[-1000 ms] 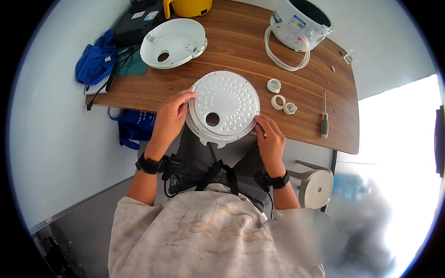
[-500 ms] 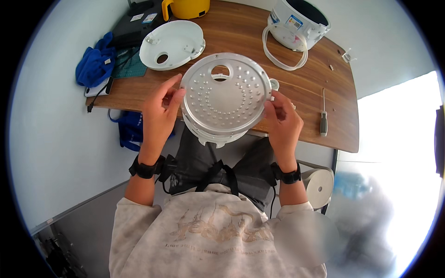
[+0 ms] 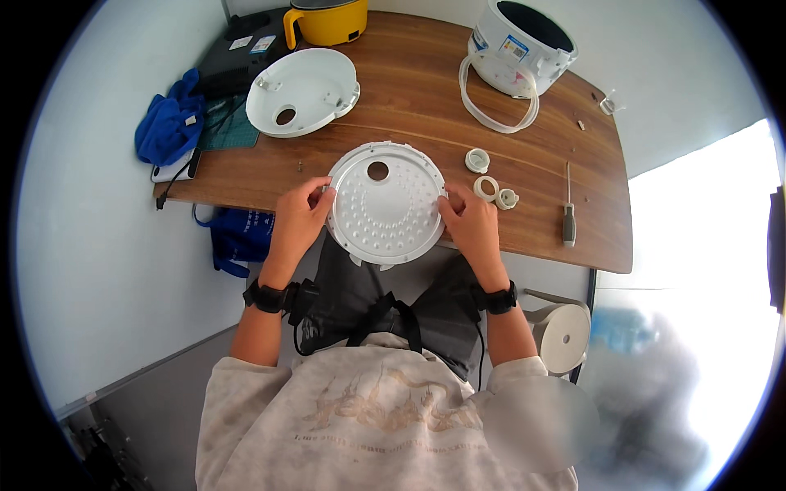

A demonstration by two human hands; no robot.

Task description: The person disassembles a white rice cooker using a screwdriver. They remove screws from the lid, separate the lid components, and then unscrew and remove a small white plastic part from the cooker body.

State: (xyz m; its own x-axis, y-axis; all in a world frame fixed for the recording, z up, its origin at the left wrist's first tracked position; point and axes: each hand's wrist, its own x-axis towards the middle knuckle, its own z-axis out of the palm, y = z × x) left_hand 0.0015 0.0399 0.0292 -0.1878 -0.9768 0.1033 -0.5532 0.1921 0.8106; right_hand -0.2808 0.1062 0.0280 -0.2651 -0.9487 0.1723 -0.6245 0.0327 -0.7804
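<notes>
A round, dimpled metal lid plate (image 3: 391, 198) with a hole near its far edge lies on a white plastic lid part (image 3: 360, 262) at the table's front edge, directly before me. The plastic shows only as a rim and small tabs around the plate. My left hand (image 3: 300, 219) pinches the left edge, thumb on top. Opposite it, my right hand (image 3: 475, 225) grips the right edge the same way. Whether their fingers also hold the plastic beneath is hidden. Small white round caps (image 3: 477, 160) and a ring (image 3: 486, 189) lie right of the plate.
A white cover (image 3: 307, 90) lies at the far left, by a blue cloth (image 3: 169, 123). Behind it stands a yellow pot (image 3: 332, 23). At the back right, a translucent ring (image 3: 499, 124) leans against a white cooker body (image 3: 503, 61). A screwdriver (image 3: 569, 217) lies on the right.
The plate has come down, from raised and closer to my eyes to resting on the plastic part, both hands moving with it. The small caps and ring on the right are now uncovered.
</notes>
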